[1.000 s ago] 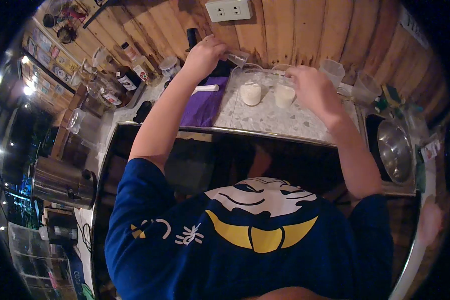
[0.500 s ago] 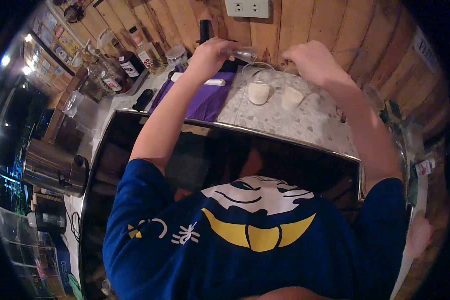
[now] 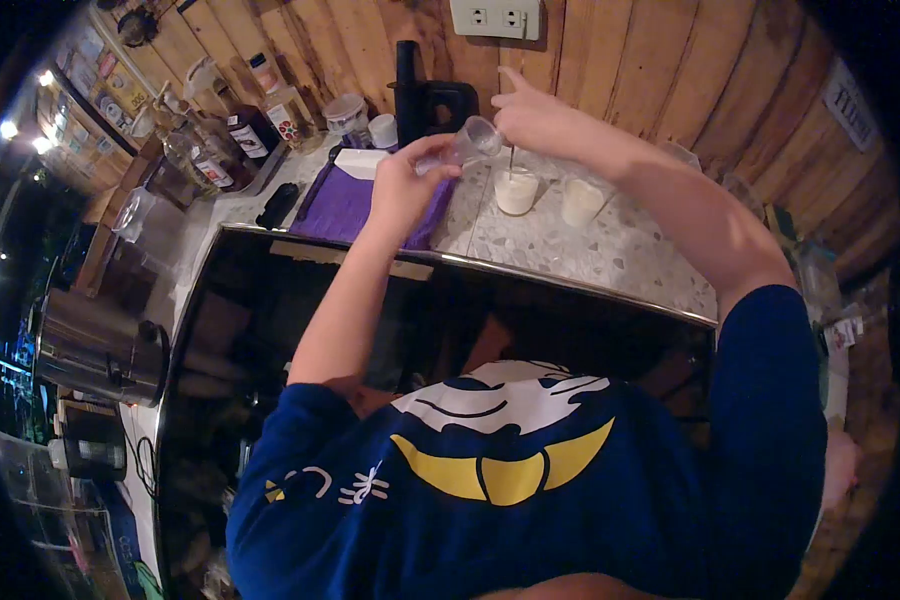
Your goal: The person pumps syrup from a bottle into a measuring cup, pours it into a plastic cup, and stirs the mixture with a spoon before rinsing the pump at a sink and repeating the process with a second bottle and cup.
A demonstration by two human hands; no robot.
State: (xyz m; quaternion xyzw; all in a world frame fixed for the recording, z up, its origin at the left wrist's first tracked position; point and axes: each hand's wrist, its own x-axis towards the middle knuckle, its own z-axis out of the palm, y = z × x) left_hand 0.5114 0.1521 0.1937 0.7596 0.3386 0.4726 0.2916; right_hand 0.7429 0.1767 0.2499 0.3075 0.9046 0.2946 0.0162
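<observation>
My left hand (image 3: 410, 182) is wrapped round a small clear cup (image 3: 479, 138), tilted with its mouth toward my right hand. Just beyond the cup, my right hand (image 3: 532, 122) is closed with one finger stretched toward the wall. Below it, a thin dark stick (image 3: 511, 165) stands in a glass of creamy white contents (image 3: 516, 192); its top end is hidden by the fingers. A second glass with pale contents (image 3: 581, 202) stands to the right, under my right forearm.
A purple cloth (image 3: 370, 207) lies on the speckled counter (image 3: 625, 250) at left. Behind it stand a black appliance (image 3: 425, 105), a lidded jar (image 3: 346, 112) and several bottles (image 3: 252, 135). A wooden wall with an outlet (image 3: 497, 17) closes off the back. A metal pot (image 3: 100, 345) stands far left.
My left hand has come nearer to me with the clear cup. My right hand has swung left from the wall area to above the left glass, where the thin stick now shows.
</observation>
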